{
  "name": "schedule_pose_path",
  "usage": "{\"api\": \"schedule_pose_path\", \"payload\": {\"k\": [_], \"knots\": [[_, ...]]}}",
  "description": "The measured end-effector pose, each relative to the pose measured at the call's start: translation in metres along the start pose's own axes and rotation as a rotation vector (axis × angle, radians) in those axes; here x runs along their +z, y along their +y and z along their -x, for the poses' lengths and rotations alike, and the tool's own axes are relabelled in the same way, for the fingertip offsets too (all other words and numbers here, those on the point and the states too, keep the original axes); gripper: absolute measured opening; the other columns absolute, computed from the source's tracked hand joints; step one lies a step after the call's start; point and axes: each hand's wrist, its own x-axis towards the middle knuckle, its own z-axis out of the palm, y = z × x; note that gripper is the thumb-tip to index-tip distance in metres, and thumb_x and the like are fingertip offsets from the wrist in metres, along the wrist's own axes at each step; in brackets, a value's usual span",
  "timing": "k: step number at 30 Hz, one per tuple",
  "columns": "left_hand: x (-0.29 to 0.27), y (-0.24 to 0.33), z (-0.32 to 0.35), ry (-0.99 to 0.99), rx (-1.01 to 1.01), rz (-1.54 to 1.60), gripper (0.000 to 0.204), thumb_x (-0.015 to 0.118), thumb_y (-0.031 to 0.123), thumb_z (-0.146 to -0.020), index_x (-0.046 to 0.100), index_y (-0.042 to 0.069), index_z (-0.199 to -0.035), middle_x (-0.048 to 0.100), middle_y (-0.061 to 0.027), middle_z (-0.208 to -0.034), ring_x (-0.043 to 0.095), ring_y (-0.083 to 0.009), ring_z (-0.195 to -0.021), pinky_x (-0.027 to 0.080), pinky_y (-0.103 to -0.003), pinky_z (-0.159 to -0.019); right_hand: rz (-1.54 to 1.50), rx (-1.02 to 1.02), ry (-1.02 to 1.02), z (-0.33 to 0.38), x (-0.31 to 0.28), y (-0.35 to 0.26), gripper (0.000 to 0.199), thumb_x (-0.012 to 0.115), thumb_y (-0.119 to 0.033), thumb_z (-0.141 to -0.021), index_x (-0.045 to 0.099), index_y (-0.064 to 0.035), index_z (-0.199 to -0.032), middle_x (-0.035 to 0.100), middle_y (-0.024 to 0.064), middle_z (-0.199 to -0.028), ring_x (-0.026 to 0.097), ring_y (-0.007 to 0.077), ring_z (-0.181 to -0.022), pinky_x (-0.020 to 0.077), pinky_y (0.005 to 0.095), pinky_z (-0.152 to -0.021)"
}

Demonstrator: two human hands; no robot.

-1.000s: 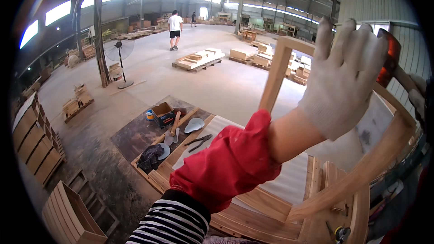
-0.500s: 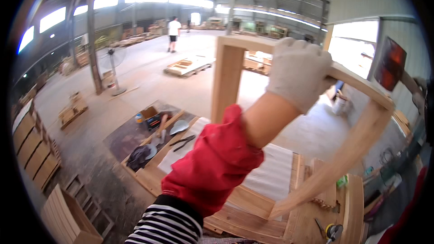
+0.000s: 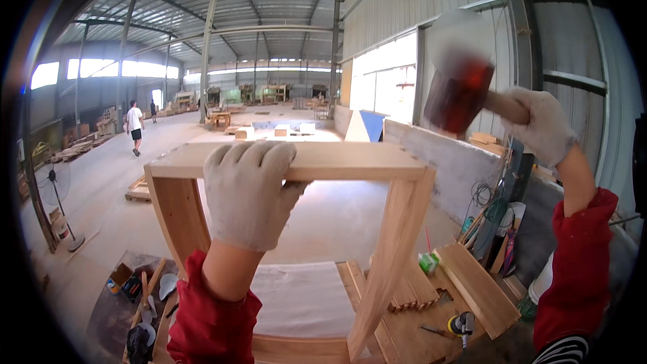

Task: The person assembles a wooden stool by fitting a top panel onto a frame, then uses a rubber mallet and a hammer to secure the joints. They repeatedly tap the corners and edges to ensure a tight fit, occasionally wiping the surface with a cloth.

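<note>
A wooden box frame (image 3: 350, 160) of pale boards stands upright before me. My left hand (image 3: 248, 195), in a whitish knit glove, grips its top board left of the middle, fingers wrapped over the far edge. At the right, raised above the level of that board and apart from it, my right hand (image 3: 544, 127) is closed round the wooden handle of a mallet (image 3: 459, 94). The mallet's head is reddish-brown and smeared by motion. Both forearms wear red sleeves. A white sheet (image 3: 303, 296) lies on the bench beneath the frame.
On the bench at the right lie loose boards (image 3: 478, 290), a green-and-white packet (image 3: 428, 263) and a small yellow-and-black tool (image 3: 462, 323). Hand tools and a dark cloth (image 3: 138, 344) sit at the lower left. A fan (image 3: 57, 192) and a walking person (image 3: 135, 128) are farther off.
My view has swung to the right. My right hand, with the mallet, has come fully into view at the right. My left hand still grips the frame's top board.
</note>
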Motion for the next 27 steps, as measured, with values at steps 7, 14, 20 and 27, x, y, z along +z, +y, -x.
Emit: {"api": "schedule_pose_path", "payload": {"k": [7,14,20,27], "knots": [[0.001,0.002,0.005,-0.055,-0.049,0.025,0.041,0.083,0.024,-0.062,0.068,0.013,-0.099,0.072,-0.0026,-0.101,0.065,-0.0241,-0.098,0.043,-0.041,-0.090,-0.224,0.201,-0.195,0.013,0.021,-0.011,0.026,0.068,-0.020,-0.085,0.064,0.0000,-0.101,0.064,0.0100,-0.082,0.062,0.0168,-0.077,0.0512,0.0343,-0.073],[0.000,-0.003,0.003,-0.051,-0.017,0.039,0.040,0.082,0.022,-0.063,0.068,0.013,-0.100,0.071,-0.0036,-0.100,0.065,-0.0251,-0.097,0.043,-0.041,-0.089,-0.202,0.046,0.160,-0.009,0.011,0.018,0.027,0.068,-0.018,-0.085,0.065,0.0004,-0.104,0.065,0.0112,-0.083,0.063,0.0196,-0.075,0.0513,0.0342,-0.073],[-0.002,-0.004,0.002,-0.090,0.004,0.026,0.040,0.082,0.022,-0.063,0.067,0.012,-0.099,0.071,-0.0042,-0.097,0.066,-0.0257,-0.094,0.046,-0.041,-0.086,-0.238,0.289,-0.150,-0.014,0.034,-0.016,0.031,0.065,-0.021,-0.086,0.065,-0.0053,-0.112,0.069,0.0131,-0.089,0.067,0.0258,-0.080,0.0524,0.0368,-0.078],[-0.021,-0.011,-0.013,-0.231,0.072,0.026,0.042,0.083,0.025,-0.061,0.068,0.011,-0.097,0.068,-0.0047,-0.088,0.063,-0.0271,-0.085,0.048,-0.040,-0.078,-0.053,0.059,-0.030,-0.040,0.031,0.001,0.030,0.062,-0.029,-0.084,0.067,-0.0095,-0.107,0.070,0.0171,-0.090,0.068,0.0361,-0.085,0.0521,0.0438,-0.075]]}}
